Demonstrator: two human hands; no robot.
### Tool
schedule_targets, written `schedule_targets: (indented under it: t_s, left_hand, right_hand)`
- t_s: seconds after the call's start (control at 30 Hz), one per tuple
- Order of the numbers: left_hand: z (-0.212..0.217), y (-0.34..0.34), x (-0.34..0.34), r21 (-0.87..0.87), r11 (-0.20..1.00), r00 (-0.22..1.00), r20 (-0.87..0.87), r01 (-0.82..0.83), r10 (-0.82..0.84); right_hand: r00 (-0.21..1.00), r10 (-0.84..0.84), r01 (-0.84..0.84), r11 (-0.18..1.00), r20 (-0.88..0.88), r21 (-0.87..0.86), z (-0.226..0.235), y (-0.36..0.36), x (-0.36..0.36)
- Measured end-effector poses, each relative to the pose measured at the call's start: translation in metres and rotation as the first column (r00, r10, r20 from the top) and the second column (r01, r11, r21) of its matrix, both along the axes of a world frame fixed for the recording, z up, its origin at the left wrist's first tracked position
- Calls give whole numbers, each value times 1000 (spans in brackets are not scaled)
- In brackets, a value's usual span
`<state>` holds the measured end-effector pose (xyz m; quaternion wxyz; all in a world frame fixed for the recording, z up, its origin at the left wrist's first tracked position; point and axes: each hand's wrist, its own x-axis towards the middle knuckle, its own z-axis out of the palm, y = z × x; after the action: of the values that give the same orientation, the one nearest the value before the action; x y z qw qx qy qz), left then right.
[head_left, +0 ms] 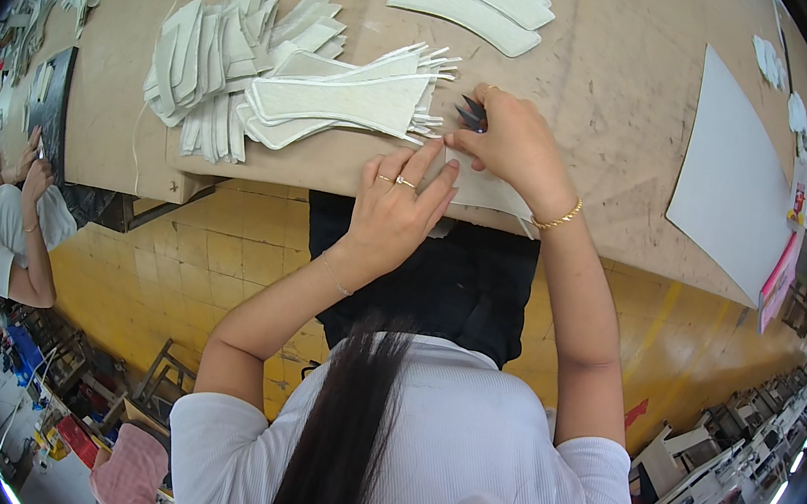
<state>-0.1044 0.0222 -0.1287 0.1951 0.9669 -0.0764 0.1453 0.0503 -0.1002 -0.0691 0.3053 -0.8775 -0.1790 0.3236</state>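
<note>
My left hand [396,201] lies with its fingers stretched out along the left end of a pale curved fabric piece [484,189] at the table's near edge. Small dark snips [472,113] are in my right hand [518,143], their pointed blades showing beside the palm. The right thumb and fingertips come down near the left fingertips, on the upper edge of the same piece. Just beyond the left hand, a fanned stack of pale, corded-edge pieces [342,98] has its narrow ends and loose cord ends toward my right hand.
More piled pieces [207,62] spread to the left, and a few long ones [470,0] lie at the far side. A large white sheet [731,182] lies at right, with a pink item [780,268] by the table edge. Another person [8,229] works at far left.
</note>
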Motion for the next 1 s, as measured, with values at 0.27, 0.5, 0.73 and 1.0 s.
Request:
schedule_targets:
  t_s: [0.27, 0.5, 0.73, 1.0]
  left_hand:
    - [8, -2, 4, 70, 997, 1000, 0, 10, -10]
    - [17, 0, 7, 216, 974, 998, -22, 70, -67]
    - [16, 2, 10, 140, 989, 997, -62, 53, -45]
    - [18, -2, 12, 141, 990, 996, -83, 26, -15]
  right_hand:
    - [978, -114, 143, 976, -175, 165, -5, -31, -3]
    - [987, -151, 159, 970, -56, 182, -13, -37, -14]
    - [970, -200, 220, 963, -137, 154, -7, -42, -17]
    - [954, -275, 290, 945, -116, 151, -10, -50, -21]
